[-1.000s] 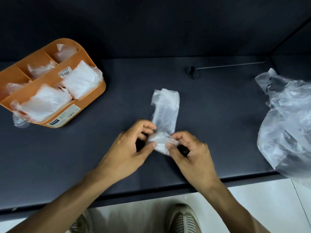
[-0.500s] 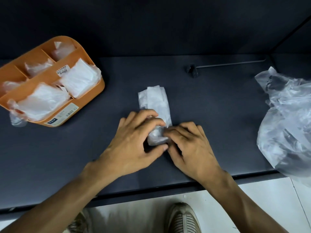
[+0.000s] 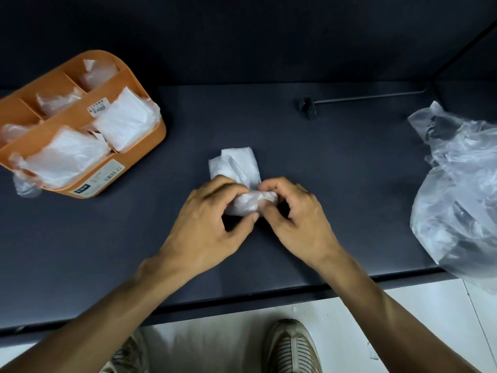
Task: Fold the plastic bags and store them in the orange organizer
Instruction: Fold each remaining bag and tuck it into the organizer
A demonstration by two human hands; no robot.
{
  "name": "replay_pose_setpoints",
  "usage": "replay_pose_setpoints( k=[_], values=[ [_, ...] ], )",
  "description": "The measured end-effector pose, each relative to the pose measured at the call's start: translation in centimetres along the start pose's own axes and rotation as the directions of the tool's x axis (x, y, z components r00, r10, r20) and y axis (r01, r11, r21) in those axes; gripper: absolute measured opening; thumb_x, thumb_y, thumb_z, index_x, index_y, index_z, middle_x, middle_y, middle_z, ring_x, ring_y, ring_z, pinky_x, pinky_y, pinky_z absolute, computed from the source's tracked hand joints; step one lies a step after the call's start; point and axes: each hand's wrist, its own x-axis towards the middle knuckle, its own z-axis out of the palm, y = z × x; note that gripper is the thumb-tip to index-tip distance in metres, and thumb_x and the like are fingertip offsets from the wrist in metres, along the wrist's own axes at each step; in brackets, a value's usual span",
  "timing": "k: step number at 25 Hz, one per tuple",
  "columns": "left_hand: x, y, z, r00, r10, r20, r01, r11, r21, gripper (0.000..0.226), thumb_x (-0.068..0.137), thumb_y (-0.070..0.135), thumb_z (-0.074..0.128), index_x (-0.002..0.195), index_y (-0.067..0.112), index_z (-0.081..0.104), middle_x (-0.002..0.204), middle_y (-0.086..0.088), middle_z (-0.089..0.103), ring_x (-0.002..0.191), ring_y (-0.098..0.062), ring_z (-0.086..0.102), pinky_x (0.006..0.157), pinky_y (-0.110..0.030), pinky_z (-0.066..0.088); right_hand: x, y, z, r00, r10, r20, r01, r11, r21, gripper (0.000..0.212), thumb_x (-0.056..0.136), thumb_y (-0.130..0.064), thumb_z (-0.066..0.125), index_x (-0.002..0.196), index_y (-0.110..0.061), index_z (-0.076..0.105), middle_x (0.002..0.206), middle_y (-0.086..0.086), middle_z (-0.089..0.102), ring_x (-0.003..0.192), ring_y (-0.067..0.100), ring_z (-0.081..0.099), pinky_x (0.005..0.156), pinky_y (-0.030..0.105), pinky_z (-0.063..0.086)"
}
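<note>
Both hands, left hand (image 3: 207, 224) and right hand (image 3: 298, 219), pinching folded plastic bag (image 3: 239, 170) on dark table (image 3: 336, 170).

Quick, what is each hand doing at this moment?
Left hand: fingers curled, grip on the folded plastic bag.
Right hand: pinches the same bag.

One orange plastic organizer (image 3: 134, 154) with rounded corners sits on one dark matte tabletop (image 3: 336, 162). Five folded clear plastic bags are visible in its compartments. One narrow, partly folded translucent bag (image 3: 239, 168) is held by two bare hands. One heap of loose clear bags (image 3: 462, 189); their number cannot be told. Two grey shoes below.
</note>
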Motion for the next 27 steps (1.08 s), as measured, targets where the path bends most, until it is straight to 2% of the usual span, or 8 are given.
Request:
replay_pose_setpoints(
  k=[3,8,11,13,15,18,23,27],
  values=[
    [-0.2,-0.4,-0.6,0.991,0.028,-0.129,-0.009,0.989,0.149,0.042,0.085,0.041,0.058,0.119,0.016,0.06,0.118,0.004,0.06,0.1,-0.016,0.05,0.086,-0.031,0.034,0.7,-0.3,0.1,0.999,0.021,0.048,-0.018,0.999,-0.046,0.017,0.092,-0.025,0.062,0.107,-0.028,0.068,0.085,-0.011,0.066,0.086,0.003,0.052,0.08,0.017,0.041],
    [1.2,-1.9,-1.3,0.969,0.084,0.231,-0.118,0.984,0.137,0.053,0.09,0.045,0.042,0.137,0.023,0.05,0.128,0.013,0.056,0.125,-0.006,0.041,0.099,-0.019,0.018,0.9,-0.5,0.0,0.997,-0.049,0.058,0.052,0.997,-0.06,0.014,0.09,-0.024,0.065,0.101,-0.024,0.073,0.086,-0.013,0.065,0.078,0.004,0.057,0.074,0.022,0.045],
    [1.9,-2.3,-0.9,0.969,0.124,0.214,-0.157,0.977,0.146,0.046,0.091,0.038,0.039,0.128,0.021,0.059,0.119,0.018,0.054,0.125,-0.004,0.039,0.097,-0.018,0.018,0.6,-0.7,0.8,0.994,-0.085,-0.065,0.075,0.986,-0.151,0.025,0.085,-0.027,0.069,0.109,-0.02,0.069,0.105,-0.01,0.057,0.089,0.012,0.056,0.076,0.029,0.05],
    [2.0,-2.7,-0.4,0.966,0.155,0.205,-0.201,0.953,0.227,0.045,0.09,0.032,0.038,0.123,0.018,0.065,0.122,0.01,0.064,0.122,-0.009,0.042,0.091,-0.027,0.023,0.1,-0.8,0.8,0.956,-0.267,-0.124,0.218,0.924,-0.314,0.029,0.083,-0.026,0.07,0.11,-0.015,0.067,0.113,-0.002,0.058,0.091,0.019,0.054,0.077,0.033,0.048],
    [2.1,-3.1,-0.1,0.96,0.178,0.216,-0.232,0.936,0.263,0.047,0.089,0.025,0.036,0.121,0.016,0.069,0.129,0.007,0.066,0.12,-0.013,0.044,0.086,-0.03,0.025,-0.4,-0.5,0.5,0.9,-0.437,0.008,0.39,0.795,-0.465,0.035,0.082,-0.03,0.067,0.113,-0.015,0.068,0.121,0.0,0.061,0.095,0.021,0.052,0.08,0.034,0.041],
    [2.1,-3.3,0.4,0.955,0.231,0.187,-0.276,0.923,0.267,0.047,0.087,0.019,0.036,0.117,0.013,0.072,0.131,0.002,0.067,0.118,-0.016,0.055,0.086,-0.031,0.03,-0.2,0.2,0.3,0.906,-0.404,0.126,0.401,0.725,-0.559,0.045,0.079,-0.027,0.061,0.122,-0.015,0.064,0.121,-0.003,0.065,0.104,0.022,0.052,0.085,0.035,0.036],
    [1.6,-2.0,-0.5,0.982,0.185,0.028,-0.186,0.98,0.067,0.043,0.092,0.04,0.057,0.126,0.016,0.063,0.137,0.005,0.06,0.119,-0.005,0.053,0.098,-0.021,0.032,0.8,-0.2,0.0,0.971,-0.238,0.021,0.234,0.932,-0.277,0.027,0.086,-0.025,0.05,0.106,-0.017,0.067,0.088,-0.008,0.07,0.09,0.016,0.054,0.082,0.036,0.042],
    [2.2,-2.1,-0.7,0.993,-0.006,0.12,-0.011,0.99,0.138,0.053,0.086,0.056,0.057,0.132,0.03,0.06,0.14,0.014,0.055,0.122,-0.007,0.048,0.097,-0.029,0.028,2.2,-0.9,-0.6,0.993,-0.041,0.111,0.042,0.999,-0.005,0.023,0.092,-0.023,0.052,0.107,-0.021,0.069,0.087,-0.008,0.07,0.086,0.008,0.06,0.082,0.028,0.048]
  ],
)
